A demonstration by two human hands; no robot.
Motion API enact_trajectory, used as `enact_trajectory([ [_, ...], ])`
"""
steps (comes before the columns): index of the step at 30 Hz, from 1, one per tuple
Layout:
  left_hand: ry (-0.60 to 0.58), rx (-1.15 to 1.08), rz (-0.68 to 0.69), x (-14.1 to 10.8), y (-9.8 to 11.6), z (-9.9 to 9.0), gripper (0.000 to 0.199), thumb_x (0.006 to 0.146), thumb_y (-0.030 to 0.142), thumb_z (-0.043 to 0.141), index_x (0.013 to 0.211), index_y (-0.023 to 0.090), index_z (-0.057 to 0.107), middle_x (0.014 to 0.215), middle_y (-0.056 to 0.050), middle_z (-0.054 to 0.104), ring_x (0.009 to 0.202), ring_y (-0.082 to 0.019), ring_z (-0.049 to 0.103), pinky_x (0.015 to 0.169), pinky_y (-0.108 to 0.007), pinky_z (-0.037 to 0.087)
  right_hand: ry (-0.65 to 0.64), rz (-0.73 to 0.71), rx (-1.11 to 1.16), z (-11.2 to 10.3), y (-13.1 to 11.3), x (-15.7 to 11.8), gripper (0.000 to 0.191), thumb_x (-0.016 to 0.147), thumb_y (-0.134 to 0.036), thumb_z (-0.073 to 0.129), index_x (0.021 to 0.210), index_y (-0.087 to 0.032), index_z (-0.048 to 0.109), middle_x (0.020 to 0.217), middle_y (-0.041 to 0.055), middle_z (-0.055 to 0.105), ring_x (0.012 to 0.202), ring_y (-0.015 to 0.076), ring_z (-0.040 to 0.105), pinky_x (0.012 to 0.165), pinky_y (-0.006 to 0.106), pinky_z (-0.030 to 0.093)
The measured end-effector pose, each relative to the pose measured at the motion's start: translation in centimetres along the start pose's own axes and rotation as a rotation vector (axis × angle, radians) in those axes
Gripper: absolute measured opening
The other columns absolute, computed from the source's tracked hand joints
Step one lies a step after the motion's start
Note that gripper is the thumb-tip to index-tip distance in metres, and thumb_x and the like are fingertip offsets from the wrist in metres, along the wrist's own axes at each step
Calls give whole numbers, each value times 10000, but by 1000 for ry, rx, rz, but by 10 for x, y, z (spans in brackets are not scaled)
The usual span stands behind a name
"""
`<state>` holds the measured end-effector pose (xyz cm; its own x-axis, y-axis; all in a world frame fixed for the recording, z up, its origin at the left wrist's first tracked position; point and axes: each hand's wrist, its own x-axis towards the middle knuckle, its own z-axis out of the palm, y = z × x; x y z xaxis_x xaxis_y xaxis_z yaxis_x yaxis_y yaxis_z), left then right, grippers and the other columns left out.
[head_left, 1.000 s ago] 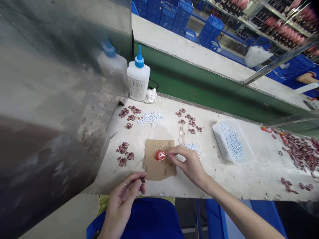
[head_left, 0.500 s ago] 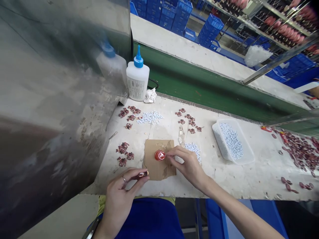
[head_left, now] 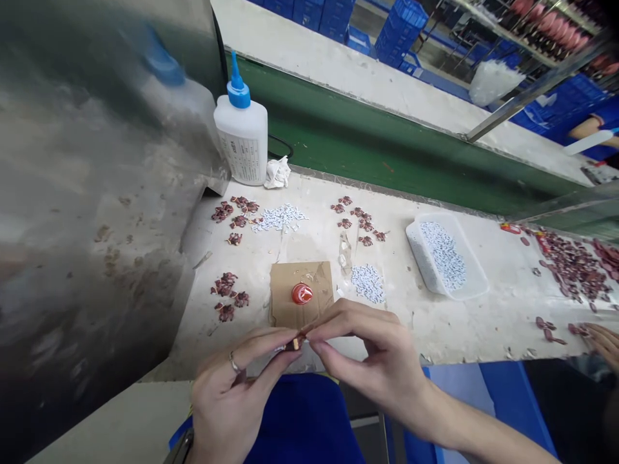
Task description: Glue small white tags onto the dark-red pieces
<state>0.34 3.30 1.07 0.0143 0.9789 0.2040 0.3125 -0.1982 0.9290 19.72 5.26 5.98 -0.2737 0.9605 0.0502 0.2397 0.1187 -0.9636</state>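
My left hand (head_left: pixel 242 380), a ring on one finger, pinches a small dark brown piece (head_left: pixel 291 345) with a tan end. My right hand (head_left: pixel 372 354) has thumb and forefinger closed at the far side of that piece; what is between those fingertips is too small to make out. Just beyond both hands lies a square of brown cardboard (head_left: pixel 285 312). On it sits a small round red container (head_left: pixel 302 294) with a glossy red-and-white inside. A heap of tiny white-and-blue pieces (head_left: pixel 368 283) lies beyond my right hand.
Clusters of small brown pieces (head_left: pixel 225 283) lie left, more beyond the cardboard. A white bottle with blue nozzle (head_left: pixel 242 138) stands by the metal panel (head_left: pixel 97 193). A clear tub (head_left: pixel 476 283) holds tiny pieces. At right, another person's hand (head_left: pixel 604 341) rests near brown parts.
My right hand has moved from the red container toward me, to the piece in my left hand. My left hand keeps its pinch. Another person's hand has appeared at the right edge.
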Motion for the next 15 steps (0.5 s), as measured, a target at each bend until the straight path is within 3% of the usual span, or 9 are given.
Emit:
enact_trajectory([
  [6,-20,51,30,2,2,0,196,884,231,755,1030,356,721,985,196,763,823,28,725,879,6,527,-43,4,-26,-4,0,1,157,931,-103,714,1025,-217,766,953,8,768,862,134,725,768,263,581],
  [11,-22,27,61,2,-1,-1,261,841,137,780,1021,319,731,985,160,772,821,0,737,906,-27,547,-120,-6,-103,-5,-1,-1,196,970,-104,667,1119,-202,749,1019,34,760,883,137,736,770,248,603],
  [15,0,12,56,5,0,1,294,804,98,799,1004,309,754,965,140,780,784,-28,748,871,-58,583,-144,-175,-327,-5,-1,-3,232,1008,-91,589,1190,-168,710,1068,82,761,900,168,747,759,266,629],
])
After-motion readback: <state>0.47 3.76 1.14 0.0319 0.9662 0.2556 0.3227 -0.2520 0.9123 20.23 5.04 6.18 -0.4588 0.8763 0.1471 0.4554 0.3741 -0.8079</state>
